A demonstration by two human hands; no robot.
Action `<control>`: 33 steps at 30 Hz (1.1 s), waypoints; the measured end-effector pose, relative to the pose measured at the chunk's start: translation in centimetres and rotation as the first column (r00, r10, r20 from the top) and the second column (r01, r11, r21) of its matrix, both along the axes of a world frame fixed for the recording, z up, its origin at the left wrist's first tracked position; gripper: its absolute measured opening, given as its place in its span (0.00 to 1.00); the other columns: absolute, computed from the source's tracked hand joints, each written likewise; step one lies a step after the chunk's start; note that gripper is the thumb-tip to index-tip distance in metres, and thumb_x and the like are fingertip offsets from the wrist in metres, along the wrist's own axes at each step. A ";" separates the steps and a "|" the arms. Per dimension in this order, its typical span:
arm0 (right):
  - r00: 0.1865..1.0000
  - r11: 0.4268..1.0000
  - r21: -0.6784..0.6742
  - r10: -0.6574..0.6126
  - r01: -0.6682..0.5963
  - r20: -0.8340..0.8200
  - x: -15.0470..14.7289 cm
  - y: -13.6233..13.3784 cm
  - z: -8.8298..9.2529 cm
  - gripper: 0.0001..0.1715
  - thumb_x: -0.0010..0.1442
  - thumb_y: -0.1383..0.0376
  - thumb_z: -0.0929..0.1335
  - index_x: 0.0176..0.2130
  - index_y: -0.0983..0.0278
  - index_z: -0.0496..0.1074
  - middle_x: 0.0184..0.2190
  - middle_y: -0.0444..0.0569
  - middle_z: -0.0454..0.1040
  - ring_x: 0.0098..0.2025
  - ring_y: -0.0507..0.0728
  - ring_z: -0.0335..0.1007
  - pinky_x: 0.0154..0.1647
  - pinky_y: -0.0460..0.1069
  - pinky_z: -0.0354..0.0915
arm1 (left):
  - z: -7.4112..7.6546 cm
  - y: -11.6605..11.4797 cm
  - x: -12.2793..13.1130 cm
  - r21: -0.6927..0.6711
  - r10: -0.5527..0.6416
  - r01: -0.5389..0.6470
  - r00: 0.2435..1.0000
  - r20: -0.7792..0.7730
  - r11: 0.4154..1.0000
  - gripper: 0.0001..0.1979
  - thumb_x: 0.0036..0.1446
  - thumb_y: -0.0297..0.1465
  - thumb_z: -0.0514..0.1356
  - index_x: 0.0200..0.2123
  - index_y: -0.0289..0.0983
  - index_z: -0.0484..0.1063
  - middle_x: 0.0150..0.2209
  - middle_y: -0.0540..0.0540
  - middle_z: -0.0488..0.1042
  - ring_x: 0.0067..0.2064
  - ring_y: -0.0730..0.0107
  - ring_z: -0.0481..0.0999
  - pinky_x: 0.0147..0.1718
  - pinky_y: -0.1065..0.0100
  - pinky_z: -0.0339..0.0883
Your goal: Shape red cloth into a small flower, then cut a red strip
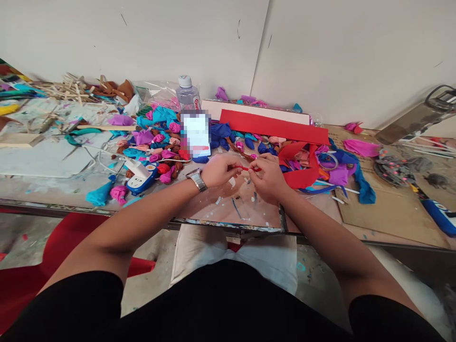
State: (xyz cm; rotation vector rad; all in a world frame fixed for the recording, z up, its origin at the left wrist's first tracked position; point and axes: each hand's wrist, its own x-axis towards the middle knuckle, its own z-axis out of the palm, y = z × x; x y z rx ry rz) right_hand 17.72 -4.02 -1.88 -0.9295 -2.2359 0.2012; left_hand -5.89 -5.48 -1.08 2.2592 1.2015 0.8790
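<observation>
My left hand (220, 169) and my right hand (268, 176) meet over the front of the worktable (221, 204). Both pinch a thin red strip of paper (245, 168) stretched between their fingertips. A silver watch (197, 179) sits on my left wrist. Just behind my hands lies a heap of small rolled paper flowers (167, 142) in pink, blue, teal and red. Loose red paper pieces (299, 164) lie right of my right hand.
A long red sheet (274, 126) lies on a white board at the back. A water bottle (187, 92) stands by the wall. A blue-white power strip (142, 175), scissors (76, 142), wooden sticks (71, 88) and a cardboard sheet (384, 209) surround the spot. A red chair (60, 247) stands below left.
</observation>
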 end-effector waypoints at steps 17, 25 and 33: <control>0.999 0.997 0.062 0.049 -0.049 0.004 0.1 0.0 0.1 0.13 0.73 0.56 0.70 0.43 0.56 0.85 0.39 0.49 0.86 0.49 0.63 0.76 0.59 0.63 0.58 | 0.1 -0.2 0.4 -0.288 -0.105 0.155 0.977 0.183 0.945 0.13 0.68 0.38 0.62 0.33 0.36 0.77 0.30 0.46 0.84 0.32 0.68 0.84 0.33 0.70 0.75; 0.996 0.989 0.116 0.086 -0.087 0.021 0.4 0.3 0.3 0.14 0.74 0.55 0.69 0.43 0.55 0.85 0.39 0.49 0.86 0.47 0.63 0.77 0.60 0.64 0.57 | 0.2 0.4 0.3 -0.547 -0.080 0.422 0.838 0.540 0.724 0.20 0.62 0.46 0.71 0.37 0.33 0.77 0.30 0.43 0.82 0.31 0.67 0.85 0.33 0.69 0.80; 0.997 0.985 0.155 0.078 -0.080 0.017 0.4 0.3 0.4 0.12 0.73 0.56 0.71 0.42 0.56 0.85 0.39 0.48 0.87 0.47 0.62 0.77 0.59 0.63 0.57 | 0.4 0.2 0.4 -0.535 -0.019 0.350 0.849 0.528 0.769 0.19 0.63 0.44 0.71 0.35 0.32 0.78 0.29 0.44 0.81 0.30 0.68 0.84 0.31 0.70 0.80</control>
